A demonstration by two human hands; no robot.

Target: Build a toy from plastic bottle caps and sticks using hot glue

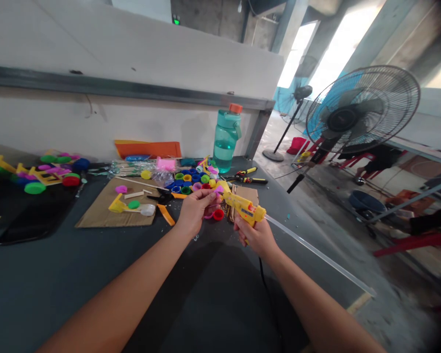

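Observation:
My right hand [255, 234] is closed around the handle of a yellow hot glue gun [244, 206]. A long clear glue stick [319, 252] sticks out of its back end toward the lower right. My left hand [196, 211] pinches a small pink plastic piece [219, 190] right at the gun's nozzle; its exact shape is partly hidden by my fingers. Just below the left fingers lies a red bottle cap [218, 214]. Behind both hands is a cluster of blue, green and yellow bottle caps [186, 178]. A piece of cardboard [248, 193] lies partly behind the gun.
Left on the table, a cardboard sheet [95, 211] bears a yellow piece with a green cap and an orange-handled cutter [165, 214]. Cap-and-plastic assemblies [40, 176] and a dark phone-like slab [33, 220] lie farther left. A teal water bottle [224, 142], pliers [255, 180] and a standing fan [341, 117] are beyond.

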